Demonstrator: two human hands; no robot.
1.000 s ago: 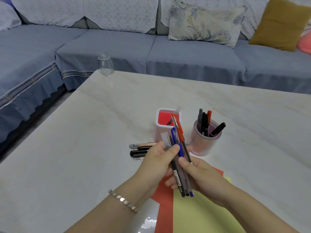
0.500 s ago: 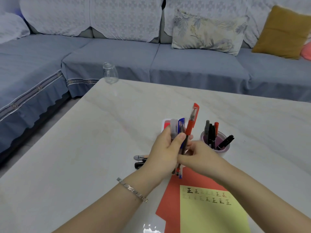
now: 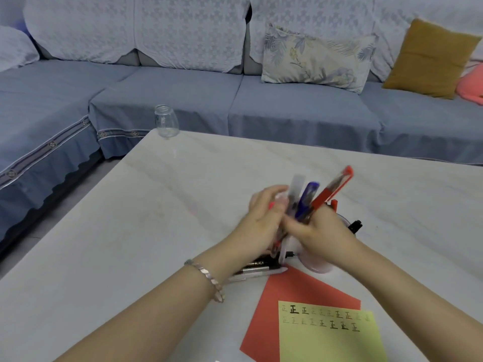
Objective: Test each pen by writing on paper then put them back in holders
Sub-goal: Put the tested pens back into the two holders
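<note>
The left hand (image 3: 264, 220) and right hand (image 3: 322, 231) are pressing together above the pale marble tabletop (image 3: 117, 244), both gripping a fanned bundle of slim plastic pens tilting up and right: a clear-capped pen (image 3: 297, 188), a blue-capped pen (image 3: 308, 195) and a red-capped pen (image 3: 333, 189). The bundle is hovering just over the translucent pink round holder (image 3: 317, 267). Black marker pens (image 3: 252, 265) are lying beside the red paper sheet (image 3: 300, 291) under the yellow sheet (image 3: 332, 340) of written test marks.

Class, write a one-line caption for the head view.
Left hand and right hand grip pens near a pink holder; a yellow sheet of test marks lies on red paper.
</note>
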